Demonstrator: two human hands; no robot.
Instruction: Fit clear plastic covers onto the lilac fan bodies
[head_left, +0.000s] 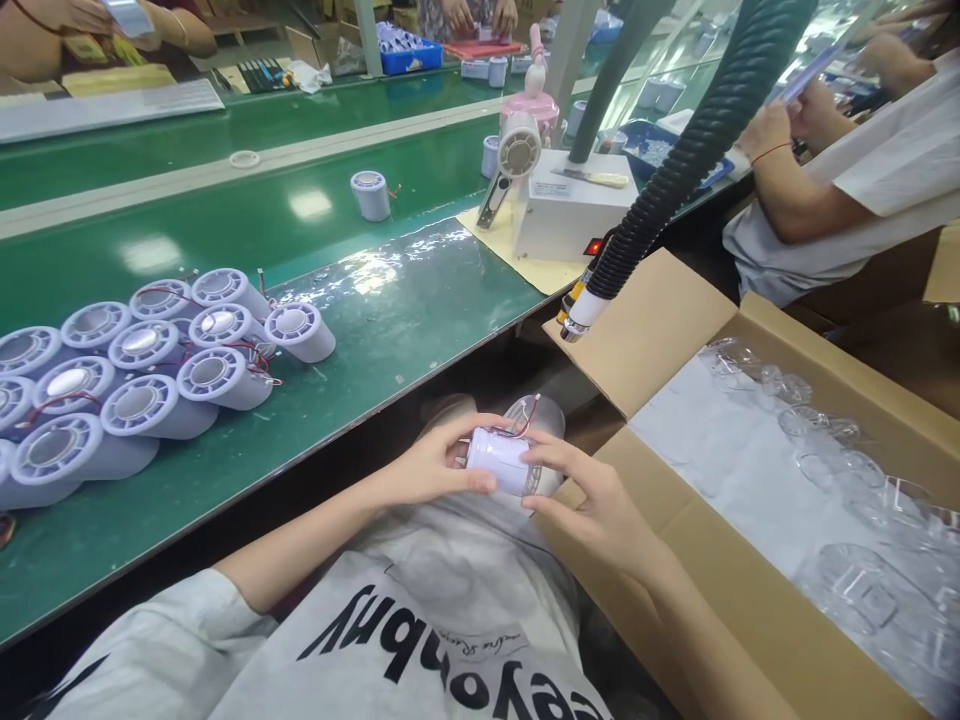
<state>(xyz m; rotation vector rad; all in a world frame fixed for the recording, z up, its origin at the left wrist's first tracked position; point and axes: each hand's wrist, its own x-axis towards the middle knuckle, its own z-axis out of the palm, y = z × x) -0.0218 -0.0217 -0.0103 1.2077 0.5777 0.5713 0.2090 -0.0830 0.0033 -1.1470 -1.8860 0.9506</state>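
Note:
Above my lap, a lavender cylindrical housing (496, 458) lies on its side between my two hands. My left hand (439, 462) grips its left end, thumb below and fingers on top. On the other end, the fingers of my right hand (592, 490) close round a clear or slotted rim. Thin red and black wires with a small white plug stick up from the top of the housing. Behind it a transparent round part (546, 415) shows near my knee; whether it touches the housing I cannot tell. Several similar lavender housings (135, 410) with wires stand grouped on the green bench at left.
An open cardboard box (675, 510) of clear plastic parts stands at right. A black flexible hose (675, 150) hangs above it. A white device (577, 205), a handheld fan (517, 150) and a lone housing (371, 196) are on the green bench (420, 290). Co-workers sit across and right.

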